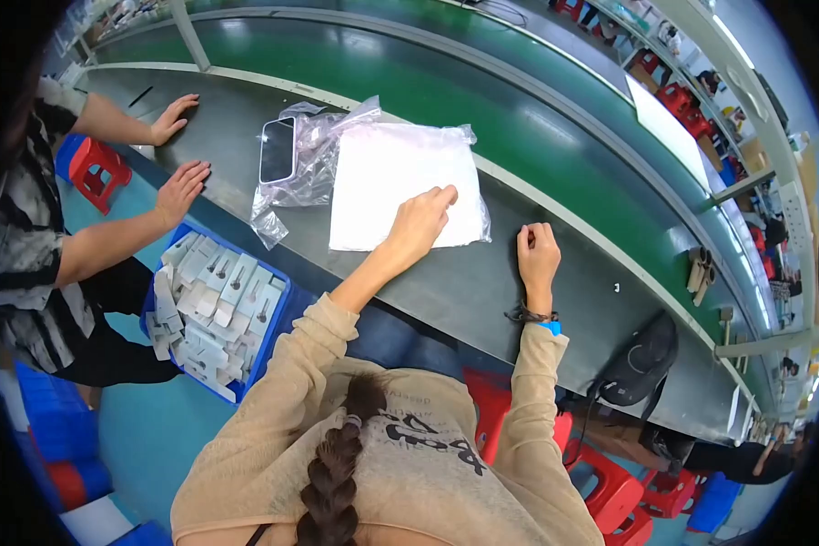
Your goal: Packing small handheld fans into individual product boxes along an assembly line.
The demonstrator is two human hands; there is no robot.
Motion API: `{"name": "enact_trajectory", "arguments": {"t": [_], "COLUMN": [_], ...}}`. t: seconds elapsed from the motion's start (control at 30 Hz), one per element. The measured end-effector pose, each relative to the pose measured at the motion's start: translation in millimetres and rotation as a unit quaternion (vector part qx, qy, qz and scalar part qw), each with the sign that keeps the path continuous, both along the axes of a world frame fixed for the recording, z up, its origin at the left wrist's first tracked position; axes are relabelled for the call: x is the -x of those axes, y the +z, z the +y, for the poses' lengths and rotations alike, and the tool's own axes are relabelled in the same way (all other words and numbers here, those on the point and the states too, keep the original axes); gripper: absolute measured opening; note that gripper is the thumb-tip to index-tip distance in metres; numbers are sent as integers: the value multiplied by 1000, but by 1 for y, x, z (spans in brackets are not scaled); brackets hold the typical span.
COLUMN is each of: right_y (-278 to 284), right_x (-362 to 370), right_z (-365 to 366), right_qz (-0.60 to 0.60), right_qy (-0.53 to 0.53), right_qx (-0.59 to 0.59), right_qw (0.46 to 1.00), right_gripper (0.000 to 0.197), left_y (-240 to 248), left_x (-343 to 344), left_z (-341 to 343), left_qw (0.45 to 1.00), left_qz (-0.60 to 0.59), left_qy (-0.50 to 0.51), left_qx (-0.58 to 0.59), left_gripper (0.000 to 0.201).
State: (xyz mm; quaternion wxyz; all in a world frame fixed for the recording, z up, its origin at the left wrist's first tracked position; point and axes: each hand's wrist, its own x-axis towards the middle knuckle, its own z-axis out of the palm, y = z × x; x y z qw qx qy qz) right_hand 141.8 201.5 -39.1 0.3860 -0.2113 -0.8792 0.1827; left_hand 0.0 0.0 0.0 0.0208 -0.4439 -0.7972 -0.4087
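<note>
My left hand [420,221] rests on a white flat stack or package [373,187] in clear plastic, its fingers curled together near the middle. Whether it pinches anything there is hidden. To the right of the package, my right hand [539,255] lies on the grey tabletop [482,300], its fingers bent into a loose fist. What is inside that fist, if anything, does not show. Left of the package a phone [278,151] with a dark screen and pale case lies on crumpled clear plastic [318,146].
A blue crate [278,309] of pale flat parts stands left of me. Beside it, a person's hands [178,187] rest at the table. A green conveyor belt [555,136] runs beyond. At the right are a black bag [642,359] and a small white piece [617,288].
</note>
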Motion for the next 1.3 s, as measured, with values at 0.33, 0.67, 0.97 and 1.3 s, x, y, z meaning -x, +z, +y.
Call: {"name": "enact_trajectory", "arguments": {"t": [0.33,0.67,0.97,1.3], "right_y": [8,20,78,45], "right_x": [6,-10,-131,-180], "right_z": [-7,31,366,492], "right_qz": [17,64,-171,-187], "right_qy": [1,-10,-418,-521], "right_qx": [56,232,72,96], "right_qw": [998,971,889,827], "right_gripper": [11,10,37,87], "left_y": [-1,38,32,48], "left_x": [-1,-11,-11,6], "left_z": [3,12,29,18], "left_qw": [997,999,990,989], "left_qz": [47,-3,66,-37], "left_qy": [44,10,92,90], "left_qx": [-46,41,85,113], "left_gripper": [16,16,15,34]}}
